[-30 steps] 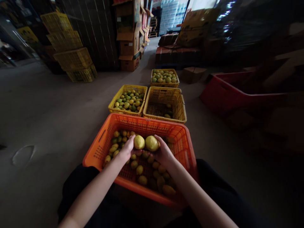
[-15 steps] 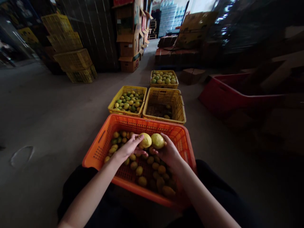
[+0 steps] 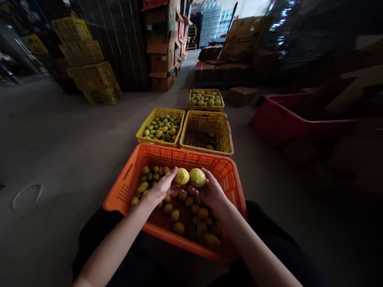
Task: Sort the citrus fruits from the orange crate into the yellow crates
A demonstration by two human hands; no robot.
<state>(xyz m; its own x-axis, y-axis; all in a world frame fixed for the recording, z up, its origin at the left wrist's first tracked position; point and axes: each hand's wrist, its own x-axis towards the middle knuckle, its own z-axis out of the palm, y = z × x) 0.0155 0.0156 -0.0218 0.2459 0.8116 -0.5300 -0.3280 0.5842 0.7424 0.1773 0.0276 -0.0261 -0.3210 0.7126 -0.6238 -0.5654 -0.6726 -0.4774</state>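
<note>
My left hand (image 3: 165, 187) is closed round a yellow lemon (image 3: 182, 176), thumb along its near side. A second yellow lemon (image 3: 197, 177) rests in my right hand (image 3: 211, 190), with the thumb on top and fingers beneath. The two lemons sit side by side, almost touching, above an orange plastic crate (image 3: 119, 195). Inside this crate lie many smaller-looking lemons (image 3: 175, 215), yellow to greenish, spread over the perforated floor. My forearms hide part of the crate's contents.
Beyond the orange crate stand a yellow crate of green and yellow lemons (image 3: 160, 132), a yellow crate (image 3: 206, 115) with a few fruits, and a farther full one (image 3: 206, 108). A red bin (image 3: 281, 119) is at right, stacked yellow crates (image 3: 92, 75) and cardboard boxes (image 3: 161, 61) behind.
Both hands keep hold of their lemons. The left lemon has turned slightly, and the left thumb has slid back to its edge. The crates stay where they were.
</note>
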